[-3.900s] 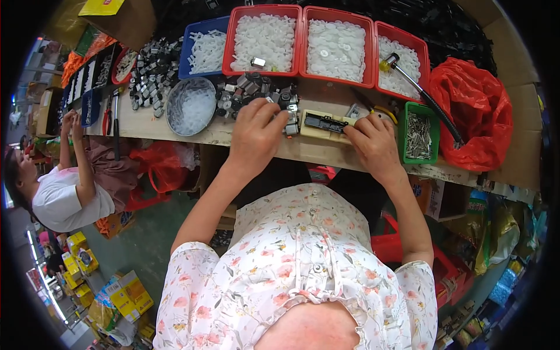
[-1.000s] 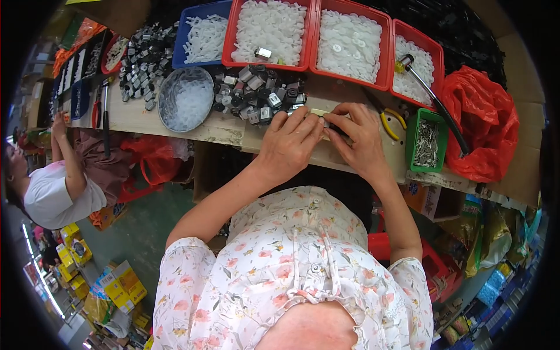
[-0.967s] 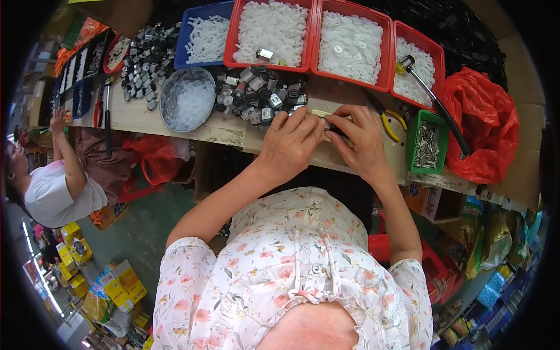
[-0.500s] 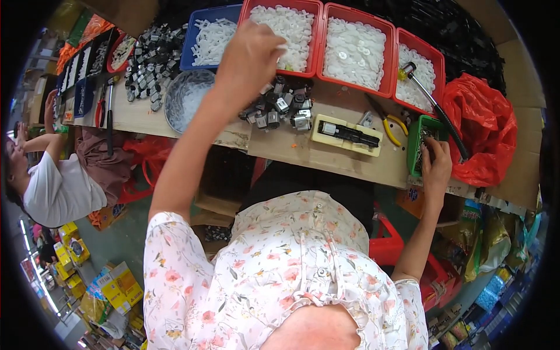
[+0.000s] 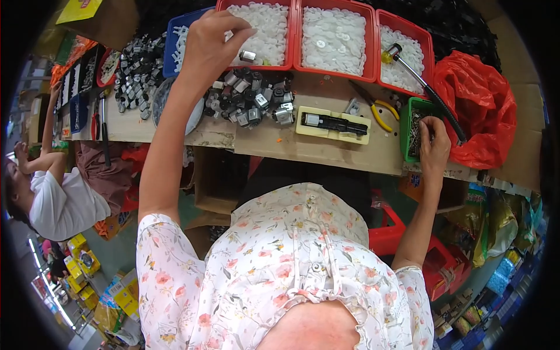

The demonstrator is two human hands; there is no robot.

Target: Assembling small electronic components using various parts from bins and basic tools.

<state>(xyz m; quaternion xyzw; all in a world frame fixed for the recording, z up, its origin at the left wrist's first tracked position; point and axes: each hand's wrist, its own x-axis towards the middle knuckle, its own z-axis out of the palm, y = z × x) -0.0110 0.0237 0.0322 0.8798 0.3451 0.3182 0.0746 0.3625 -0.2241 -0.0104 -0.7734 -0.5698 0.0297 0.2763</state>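
Observation:
My left hand [image 5: 213, 44] is raised at the near left of a red bin [image 5: 296, 35] of small white plastic parts, beside a blue bin [image 5: 169, 49]. Its thumb and forefinger are bent toward each other in a pinch; I cannot make out anything between them. Just under those fingers, a small silver motor [image 5: 247, 56] shows against the white parts. My right hand [image 5: 435, 143] dips its closed fingertips into a green tray [image 5: 406, 131] of small metal screws [image 5: 415, 137]. Between my hands, a cream holder [image 5: 332, 136] carries a black part [image 5: 344, 125] with a silver motor [image 5: 312, 120] at its left end.
Loose motors [image 5: 251, 96] lie heaped behind the holder. Yellow-handled pliers [image 5: 382, 116] and a hammer [image 5: 417, 76] lie to the right, near a red plastic bag [image 5: 472, 111]. A round metal bowl [image 5: 195, 116] sits behind my left forearm. Another person [image 5: 64, 189] sits at left.
My left hand has moved left from over the white parts to the bin's left side. My right hand stays at the green tray. The whole view has shifted a little.

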